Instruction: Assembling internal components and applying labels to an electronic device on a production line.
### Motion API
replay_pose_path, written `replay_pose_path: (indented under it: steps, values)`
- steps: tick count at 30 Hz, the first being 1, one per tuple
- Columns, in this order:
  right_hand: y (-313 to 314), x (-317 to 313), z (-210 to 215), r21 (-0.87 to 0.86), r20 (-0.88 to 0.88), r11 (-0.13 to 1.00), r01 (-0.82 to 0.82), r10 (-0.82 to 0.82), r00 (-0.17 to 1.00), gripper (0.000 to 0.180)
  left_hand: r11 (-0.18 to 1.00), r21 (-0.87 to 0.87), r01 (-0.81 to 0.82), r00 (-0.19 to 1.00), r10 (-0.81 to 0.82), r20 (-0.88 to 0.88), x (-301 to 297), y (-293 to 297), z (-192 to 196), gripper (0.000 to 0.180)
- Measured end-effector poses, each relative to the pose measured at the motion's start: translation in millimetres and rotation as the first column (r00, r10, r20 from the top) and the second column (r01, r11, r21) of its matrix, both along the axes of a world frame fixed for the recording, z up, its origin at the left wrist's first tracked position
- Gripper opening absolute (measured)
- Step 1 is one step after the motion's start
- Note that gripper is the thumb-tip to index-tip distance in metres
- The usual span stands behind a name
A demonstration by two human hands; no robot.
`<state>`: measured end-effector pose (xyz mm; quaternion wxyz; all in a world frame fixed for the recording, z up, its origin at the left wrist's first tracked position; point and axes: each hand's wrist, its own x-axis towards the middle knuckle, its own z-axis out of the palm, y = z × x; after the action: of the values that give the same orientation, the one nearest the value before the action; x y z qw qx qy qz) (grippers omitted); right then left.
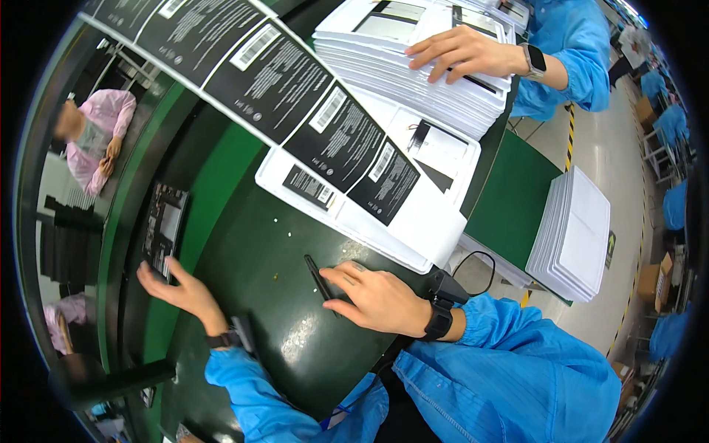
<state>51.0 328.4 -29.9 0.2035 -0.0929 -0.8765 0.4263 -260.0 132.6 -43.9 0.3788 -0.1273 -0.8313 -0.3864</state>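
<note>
My left hand [185, 295] is open, fingers spread, at the inner edge of a green conveyor. Just beyond its fingertips lies a flat dark device [168, 221] with a silvery panel; I cannot tell whether they touch. Over the dark green table, my right hand [380, 299] has its thumb and fingers closed on a slim black pen-like tool [313, 267]. Its exact kind is unclear. Beyond that hand, a long sheet of black labels [295, 96] with white barcodes lies slanted across a white tray [277, 173].
A co-worker's hand [465, 55] rests on a tall stack of white trays [436, 92] at the back. More white trays [572, 229] stand on a green surface to the right. A person in pink [103, 133] sits across the conveyor [214, 170]. Small white bits dot the table.
</note>
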Motion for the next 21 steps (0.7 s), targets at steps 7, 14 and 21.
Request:
replay_pose_path:
  steps: [7, 14, 21]
  values:
    - [84.9, 34.4, 42.4, 0.244, -0.377, 0.759, 0.604, -0.499, 0.780, 0.049, 0.577, -0.141, 0.804, 0.593, -0.792, 0.145, 119.3, 106.8, 20.8, 0.031]
    - [70.4, 71.4, 19.5, 0.088, -0.081, 0.996, 0.016, -0.009, 0.997, 0.049, 0.610, -0.245, 0.753, 0.650, -0.634, 0.419, 92.6, 162.2, 54.8, 0.037]
    - [87.8, 71.8, 14.4, 0.344, -0.027, 0.917, 0.201, -0.204, 0.979, 0.058, 0.527, -0.213, 0.823, 0.555, -0.826, 0.098, 21.7, 289.5, 78.7, 0.047]
